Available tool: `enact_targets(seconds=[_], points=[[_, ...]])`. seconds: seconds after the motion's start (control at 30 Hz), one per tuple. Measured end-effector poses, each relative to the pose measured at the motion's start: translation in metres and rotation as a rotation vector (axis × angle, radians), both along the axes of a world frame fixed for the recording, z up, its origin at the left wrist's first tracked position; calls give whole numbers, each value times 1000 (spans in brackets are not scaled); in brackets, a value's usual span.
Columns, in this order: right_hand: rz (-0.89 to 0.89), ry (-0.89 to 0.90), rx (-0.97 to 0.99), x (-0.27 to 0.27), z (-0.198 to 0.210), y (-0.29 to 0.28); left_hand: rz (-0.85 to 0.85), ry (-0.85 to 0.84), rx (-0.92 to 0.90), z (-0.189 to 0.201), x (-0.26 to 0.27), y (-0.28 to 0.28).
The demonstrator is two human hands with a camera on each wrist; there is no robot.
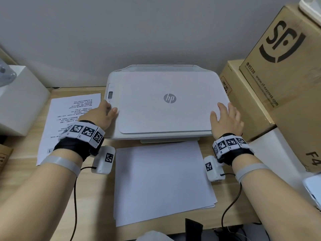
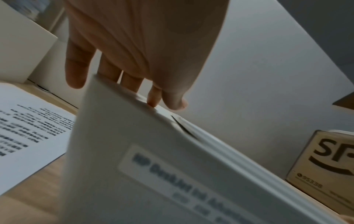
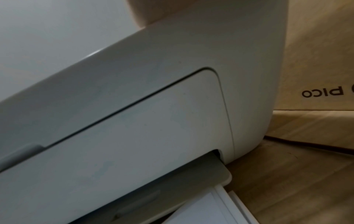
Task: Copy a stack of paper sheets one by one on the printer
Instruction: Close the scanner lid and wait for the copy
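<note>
1. 2 hands rest on the closed printer (image 1: 166, 103): left hand (image 1: 101, 114) at the control strip on its left edge, fingers straight; right hand (image 1: 225, 119) spread flat on the lid's right corner.
2. 1 printed sheet (image 1: 69, 122) lies left of the printer; the blank-faced paper stack (image 1: 161, 181) sits just before its output slot.
3. Judged step: starting a copy, or about to lift the lid.
4. Next calls for a button press, or raising the lid by its front edge.
</note>
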State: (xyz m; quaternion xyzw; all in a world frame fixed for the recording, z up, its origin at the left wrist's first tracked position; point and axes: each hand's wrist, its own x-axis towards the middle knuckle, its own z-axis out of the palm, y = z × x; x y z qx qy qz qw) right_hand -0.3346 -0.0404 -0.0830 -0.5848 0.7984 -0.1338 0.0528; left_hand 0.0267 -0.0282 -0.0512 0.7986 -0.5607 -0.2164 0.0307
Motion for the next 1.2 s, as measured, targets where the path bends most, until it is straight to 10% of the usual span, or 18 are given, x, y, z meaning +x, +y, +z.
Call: enact_targets(seconds=[1.2], points=[[-26,-141,411,-8,32,-29,600,779,-34,9,-29,-8]])
